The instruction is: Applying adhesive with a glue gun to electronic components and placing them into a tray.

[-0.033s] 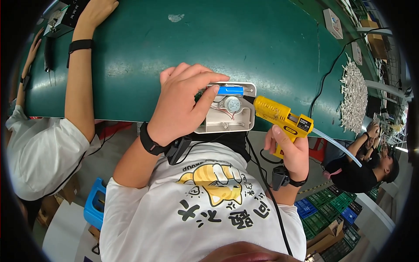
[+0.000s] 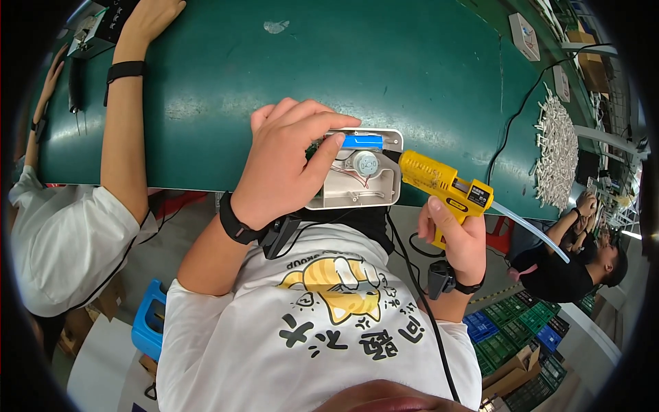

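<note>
A white plastic housing (image 2: 397, 185) lies open-side up at the table's near edge. Inside it are a blue cylindrical battery (image 2: 362, 142), a round silver motor (image 2: 367, 163) and thin red wires. My left hand (image 2: 292, 161) grips the housing's left side, its thumb against the battery's left end and a finger along the far rim; it hides the housing's left part. My right hand (image 2: 458, 237) is closed round the handle of a yellow hot glue gun (image 2: 439, 180). The gun's dark nozzle reaches the housing's right wall near the motor. A translucent glue stick (image 2: 532, 231) sticks out behind the gun.
The green table (image 2: 329, 62) spreads ahead. A heap of small whitish pieces (image 2: 557, 151) lies at the right, with another white housing (image 2: 524, 37) beyond. A black cable (image 2: 506, 134) crosses the right side. At left, a co-worker's arm (image 2: 125, 130) rests across the table.
</note>
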The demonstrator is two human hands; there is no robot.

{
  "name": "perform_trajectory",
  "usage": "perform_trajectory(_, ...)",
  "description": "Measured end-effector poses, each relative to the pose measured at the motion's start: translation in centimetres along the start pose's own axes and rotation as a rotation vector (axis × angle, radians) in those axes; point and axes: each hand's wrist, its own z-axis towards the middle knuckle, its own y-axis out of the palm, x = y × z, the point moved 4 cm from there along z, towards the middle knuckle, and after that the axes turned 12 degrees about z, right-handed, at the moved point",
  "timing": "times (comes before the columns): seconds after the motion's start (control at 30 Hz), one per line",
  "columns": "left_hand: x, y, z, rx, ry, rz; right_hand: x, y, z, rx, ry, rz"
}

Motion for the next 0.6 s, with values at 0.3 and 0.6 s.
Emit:
perform_trajectory(0.3, -0.3, -0.1, 0.1, 0.036, -0.005, -0.022, -2.7, 1.4, -1.1, 0.069, -0.034, -0.145)
perform_trajectory(0.6, -0.4, -1.1, 0.2, 0.008, 0.057, -0.036, -2.7, 2.2, 0.0, -0.053, -0.104, 0.058)
